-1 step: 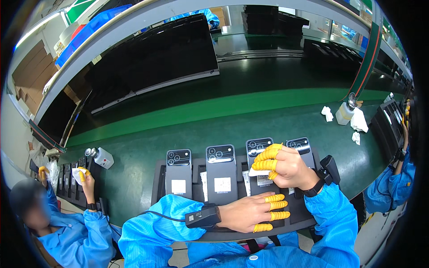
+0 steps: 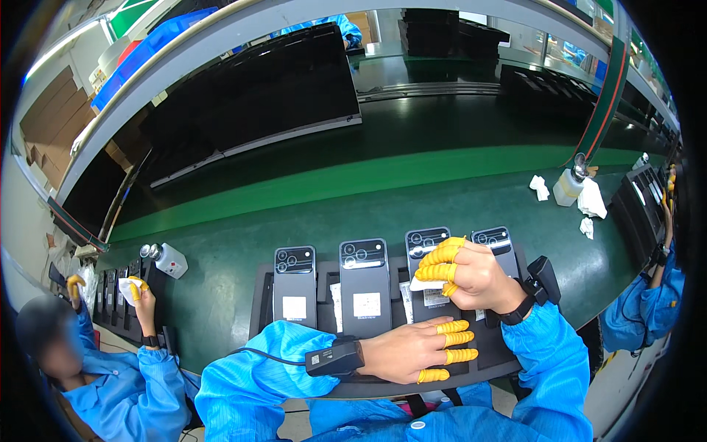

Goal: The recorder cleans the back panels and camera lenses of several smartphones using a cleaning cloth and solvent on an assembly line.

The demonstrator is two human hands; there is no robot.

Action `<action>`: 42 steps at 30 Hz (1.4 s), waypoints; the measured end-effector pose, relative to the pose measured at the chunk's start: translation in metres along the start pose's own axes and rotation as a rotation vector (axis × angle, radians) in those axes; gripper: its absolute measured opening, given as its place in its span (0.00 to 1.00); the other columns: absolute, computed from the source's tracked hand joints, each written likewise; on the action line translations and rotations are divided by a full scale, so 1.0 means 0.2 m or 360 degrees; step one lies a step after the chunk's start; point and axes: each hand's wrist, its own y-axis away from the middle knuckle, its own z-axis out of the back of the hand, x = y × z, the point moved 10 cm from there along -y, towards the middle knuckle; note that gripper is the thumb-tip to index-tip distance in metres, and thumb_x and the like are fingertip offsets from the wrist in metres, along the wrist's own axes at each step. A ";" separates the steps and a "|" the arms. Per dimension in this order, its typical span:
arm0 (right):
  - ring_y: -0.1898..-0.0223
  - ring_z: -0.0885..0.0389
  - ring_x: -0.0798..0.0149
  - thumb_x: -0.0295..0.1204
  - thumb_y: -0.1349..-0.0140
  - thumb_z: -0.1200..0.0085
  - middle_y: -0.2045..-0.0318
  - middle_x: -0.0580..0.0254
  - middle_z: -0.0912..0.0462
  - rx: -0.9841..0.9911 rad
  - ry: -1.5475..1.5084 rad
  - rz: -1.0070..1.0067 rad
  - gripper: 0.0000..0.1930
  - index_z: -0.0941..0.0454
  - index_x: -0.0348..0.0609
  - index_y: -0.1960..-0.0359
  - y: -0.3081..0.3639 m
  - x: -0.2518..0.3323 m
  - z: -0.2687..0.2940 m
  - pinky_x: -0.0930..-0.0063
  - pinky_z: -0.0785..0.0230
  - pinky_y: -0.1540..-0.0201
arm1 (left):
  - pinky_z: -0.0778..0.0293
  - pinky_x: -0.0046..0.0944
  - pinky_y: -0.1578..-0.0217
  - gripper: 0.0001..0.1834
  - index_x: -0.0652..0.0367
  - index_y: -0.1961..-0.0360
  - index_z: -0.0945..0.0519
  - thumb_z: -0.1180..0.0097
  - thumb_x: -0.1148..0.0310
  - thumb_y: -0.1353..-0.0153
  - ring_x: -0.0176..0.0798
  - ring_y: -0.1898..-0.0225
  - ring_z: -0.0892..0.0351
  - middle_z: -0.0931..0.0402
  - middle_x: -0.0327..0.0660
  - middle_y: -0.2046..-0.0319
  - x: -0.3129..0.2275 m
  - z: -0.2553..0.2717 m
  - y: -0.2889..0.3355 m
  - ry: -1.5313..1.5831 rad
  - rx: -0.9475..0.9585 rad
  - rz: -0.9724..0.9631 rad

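Several dark smartphones lie back up in a black tray (image 2: 264, 295), with camera blocks at their far ends and white labels on their backs. My right hand (image 2: 471, 276) wears yellow finger cots and pinches a folded white wipe (image 2: 428, 285) against the back of the third phone (image 2: 417, 245) from the left. My left hand (image 2: 416, 352), also in finger cots, lies flat with fingers extended over that phone's near end, partly hiding it. To the left are a first phone (image 2: 295, 280) and a second phone (image 2: 365, 276); the rightmost phone (image 2: 495, 239) is partly behind my right hand.
A pump bottle (image 2: 568, 188) stands at the right among crumpled white wipes (image 2: 591, 199). Another bottle (image 2: 171, 261) is on the left of the green bench (image 2: 221, 243). At the left a co-worker (image 2: 125, 376) holds a white wipe over another tray; a person's arm shows at the far right.
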 end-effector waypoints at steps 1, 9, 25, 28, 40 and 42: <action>0.59 0.14 0.50 0.16 0.64 0.43 0.64 0.52 0.14 0.0000 -0.0005 0.0002 0.17 0.14 0.35 0.67 0.00 0.00 0.00 0.60 0.21 0.54 | 0.47 0.56 0.27 0.29 0.54 0.32 0.31 0.47 0.58 0.32 0.56 0.32 0.37 0.35 0.54 0.34 0.00 0.00 0.00 0.0003 -0.0002 -0.0002; 0.59 0.14 0.50 0.16 0.64 0.42 0.64 0.50 0.14 0.0010 0.0015 -0.0008 0.13 0.15 0.33 0.72 0.01 0.00 0.00 0.60 0.21 0.54 | 0.47 0.56 0.27 0.29 0.55 0.32 0.31 0.47 0.58 0.32 0.55 0.32 0.36 0.35 0.54 0.34 -0.01 0.01 0.00 0.0006 0.0008 -0.0003; 0.60 0.14 0.50 0.17 0.64 0.42 0.65 0.50 0.14 0.0023 0.0027 0.0008 0.12 0.16 0.33 0.73 0.02 -0.02 -0.02 0.60 0.20 0.56 | 0.46 0.56 0.27 0.28 0.55 0.33 0.31 0.48 0.58 0.32 0.55 0.32 0.36 0.34 0.54 0.35 0.00 0.01 0.00 0.0000 -0.0003 -0.0005; 0.60 0.14 0.50 0.17 0.64 0.43 0.65 0.50 0.14 0.0021 0.0018 0.0017 0.13 0.15 0.33 0.71 0.01 -0.01 -0.01 0.60 0.20 0.55 | 0.46 0.56 0.27 0.28 0.55 0.33 0.31 0.48 0.58 0.32 0.55 0.32 0.36 0.34 0.54 0.35 0.00 0.01 0.00 0.0001 -0.0007 0.0000; 0.58 0.17 0.52 0.16 0.60 0.43 0.61 0.58 0.15 0.0014 -0.0047 -0.0040 0.21 0.14 0.43 0.60 0.02 -0.01 0.00 0.63 0.22 0.53 | 0.44 0.56 0.29 0.29 0.51 0.30 0.34 0.48 0.58 0.31 0.60 0.31 0.38 0.37 0.53 0.33 0.00 -0.01 -0.01 -0.0029 0.0105 0.0016; 0.58 0.17 0.52 0.16 0.59 0.43 0.61 0.58 0.16 -0.0001 -0.0087 -0.0018 0.20 0.15 0.43 0.60 0.01 -0.01 0.00 0.62 0.22 0.54 | 0.45 0.56 0.28 0.29 0.51 0.30 0.35 0.48 0.58 0.31 0.59 0.30 0.39 0.36 0.52 0.33 -0.01 -0.02 -0.01 -0.0030 0.0129 -0.0021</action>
